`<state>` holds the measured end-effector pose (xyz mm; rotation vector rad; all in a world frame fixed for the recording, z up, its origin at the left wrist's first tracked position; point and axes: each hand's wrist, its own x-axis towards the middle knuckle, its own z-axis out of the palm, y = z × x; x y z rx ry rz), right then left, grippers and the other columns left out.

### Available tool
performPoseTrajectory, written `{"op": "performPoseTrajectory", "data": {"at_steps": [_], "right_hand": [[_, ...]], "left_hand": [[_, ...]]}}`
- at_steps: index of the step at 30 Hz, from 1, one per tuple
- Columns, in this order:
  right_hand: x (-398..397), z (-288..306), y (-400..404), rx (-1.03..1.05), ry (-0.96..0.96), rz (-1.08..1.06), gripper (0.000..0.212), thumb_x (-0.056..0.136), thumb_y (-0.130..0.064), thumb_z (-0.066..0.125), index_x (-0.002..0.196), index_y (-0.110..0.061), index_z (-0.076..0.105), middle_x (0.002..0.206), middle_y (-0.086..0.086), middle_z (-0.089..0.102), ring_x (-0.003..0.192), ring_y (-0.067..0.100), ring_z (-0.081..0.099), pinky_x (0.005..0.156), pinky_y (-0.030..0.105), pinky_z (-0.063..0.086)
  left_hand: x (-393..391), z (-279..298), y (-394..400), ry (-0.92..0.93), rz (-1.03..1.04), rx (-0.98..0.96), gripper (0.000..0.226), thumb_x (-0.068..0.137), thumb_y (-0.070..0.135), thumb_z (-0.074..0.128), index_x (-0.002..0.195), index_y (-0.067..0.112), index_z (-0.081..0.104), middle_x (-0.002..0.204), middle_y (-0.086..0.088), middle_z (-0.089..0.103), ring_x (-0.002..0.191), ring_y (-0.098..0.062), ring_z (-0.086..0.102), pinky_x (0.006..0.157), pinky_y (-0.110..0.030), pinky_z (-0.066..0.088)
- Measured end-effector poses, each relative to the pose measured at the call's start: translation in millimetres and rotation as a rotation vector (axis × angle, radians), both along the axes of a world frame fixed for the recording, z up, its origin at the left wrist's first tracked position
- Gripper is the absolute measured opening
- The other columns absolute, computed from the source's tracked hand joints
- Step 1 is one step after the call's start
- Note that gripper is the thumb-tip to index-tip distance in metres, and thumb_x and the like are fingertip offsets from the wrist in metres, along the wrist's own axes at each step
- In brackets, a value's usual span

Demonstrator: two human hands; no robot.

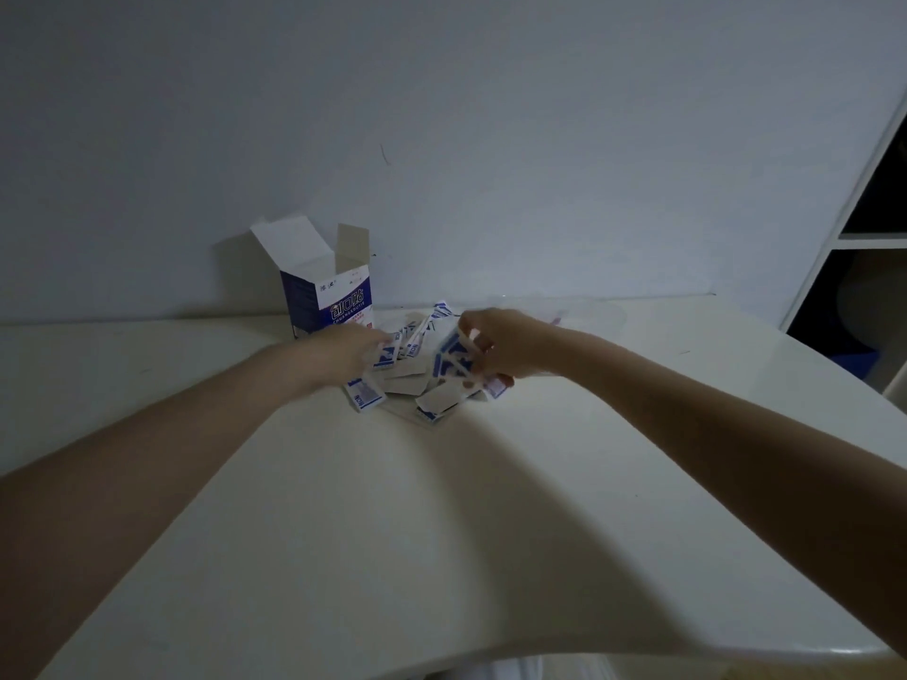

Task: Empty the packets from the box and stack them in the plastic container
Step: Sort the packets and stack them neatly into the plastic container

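A blue and white cardboard box (pixel 329 296) stands upright at the back of the table with its top flaps open. In front of it lies a loose heap of several small blue and white packets (pixel 407 380). My left hand (pixel 343 353) reaches into the left side of the heap, its fingers on a packet; the grip is blurred. My right hand (pixel 500 346) holds a small bunch of packets (pixel 454 358) just above the right side of the heap. A clear plastic container (pixel 584 314) lies behind my right hand, faint and hard to make out.
The white table (pixel 441 507) ends in a curved front edge near me and a rounded right edge. A plain wall rises straight behind the box. A white shelf unit (pixel 864 238) with dark compartments stands at the far right.
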<state>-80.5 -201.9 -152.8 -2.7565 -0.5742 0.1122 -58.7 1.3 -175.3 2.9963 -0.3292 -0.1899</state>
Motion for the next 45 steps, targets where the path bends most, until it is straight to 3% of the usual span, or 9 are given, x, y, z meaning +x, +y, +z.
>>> {"op": "performPoseTrajectory", "data": {"at_steps": [3, 7, 10, 19, 25, 29, 39, 42, 45], "right_hand": [[1, -14, 0, -0.127, 0.007, 0.071, 0.008, 0.086, -0.008, 0.055, 0.079, -0.010, 0.057, 0.048, -0.011, 0.058, 0.029, -0.004, 0.047, 0.071, 0.029, 0.050], [-3, -22, 7, -0.120, 0.042, 0.099, 0.024, 0.086, -0.011, 0.059, 0.109, -0.008, 0.065, 0.105, 0.010, 0.063, 0.061, 0.015, 0.059, 0.072, 0.030, 0.047], [-2, -22, 10, -0.140, 0.009, 0.100, 0.022, 0.085, -0.009, 0.058, 0.105, -0.006, 0.066, 0.093, 0.014, 0.064, 0.055, 0.005, 0.058, 0.062, 0.023, 0.042], [0, -1, 18, 0.646, 0.428, -0.045, 0.029, 0.089, -0.009, 0.058, 0.061, -0.017, 0.058, 0.041, -0.008, 0.049, 0.050, 0.011, 0.033, 0.041, 0.015, 0.025], [-2, 4, 28, 0.603, 0.299, -0.139, 0.010, 0.086, -0.008, 0.063, 0.080, -0.013, 0.056, 0.045, -0.001, 0.050, 0.036, 0.009, 0.037, 0.032, 0.014, 0.027], [-1, 2, 20, 0.629, 0.238, -0.173, 0.013, 0.085, -0.001, 0.061, 0.093, -0.009, 0.055, 0.062, 0.003, 0.053, 0.025, 0.000, 0.044, 0.029, 0.011, 0.029], [-3, 4, 11, 0.509, 0.281, -0.119, 0.014, 0.087, -0.006, 0.059, 0.074, -0.012, 0.057, 0.065, 0.005, 0.050, 0.051, 0.014, 0.040, 0.037, 0.016, 0.032], [-4, 2, 8, 0.125, -0.067, -0.043, 0.017, 0.088, -0.013, 0.057, 0.104, -0.007, 0.057, 0.091, 0.005, 0.061, 0.072, 0.019, 0.053, 0.058, 0.022, 0.043], [-4, -2, -9, -0.090, -0.045, 0.040, 0.013, 0.087, -0.012, 0.052, 0.094, -0.007, 0.062, 0.081, 0.010, 0.065, 0.060, 0.022, 0.055, 0.039, 0.012, 0.040]], "left_hand": [[-2, -14, 2, 0.026, -0.062, 0.052, 0.054, 0.093, -0.003, 0.036, 0.139, 0.026, 0.042, 0.130, -0.012, 0.046, 0.110, -0.026, 0.043, 0.086, -0.030, 0.041], [-2, -13, 7, -0.011, -0.157, 0.008, 0.045, 0.090, 0.013, 0.052, 0.131, 0.031, 0.051, 0.108, 0.001, 0.050, 0.096, -0.015, 0.042, 0.077, -0.023, 0.034], [-9, -14, 9, 0.024, -0.138, -0.134, 0.043, 0.083, 0.025, 0.065, 0.123, 0.034, 0.054, 0.110, 0.006, 0.049, 0.100, -0.013, 0.046, 0.076, -0.022, 0.040], [-20, 17, 6, -0.002, 0.080, -0.856, 0.008, 0.084, 0.003, 0.065, 0.091, 0.003, 0.065, 0.072, -0.011, 0.064, 0.037, 0.000, 0.054, 0.042, -0.009, 0.045], [-19, 20, -14, -0.094, 0.133, -0.810, 0.012, 0.090, 0.003, 0.054, 0.089, 0.013, 0.061, 0.070, -0.003, 0.064, 0.037, -0.001, 0.059, 0.039, -0.011, 0.046], [-28, 19, -14, 0.186, 0.103, -1.026, 0.009, 0.089, 0.007, 0.059, 0.095, 0.014, 0.060, 0.079, -0.007, 0.067, 0.049, -0.004, 0.066, 0.048, -0.013, 0.053], [-23, 23, -18, 0.133, 0.107, -1.102, 0.010, 0.085, -0.004, 0.059, 0.087, 0.006, 0.061, 0.088, -0.013, 0.066, 0.059, -0.008, 0.069, 0.058, -0.013, 0.056], [-21, 16, -27, 0.088, 0.138, -0.814, 0.013, 0.085, 0.003, 0.060, 0.095, 0.010, 0.062, 0.091, -0.009, 0.065, 0.072, -0.016, 0.066, 0.066, -0.021, 0.056], [-29, -4, -33, 0.016, 0.021, -0.286, 0.023, 0.084, 0.027, 0.061, 0.097, 0.009, 0.067, 0.091, -0.003, 0.062, 0.082, -0.017, 0.058, 0.075, -0.029, 0.047]]}}
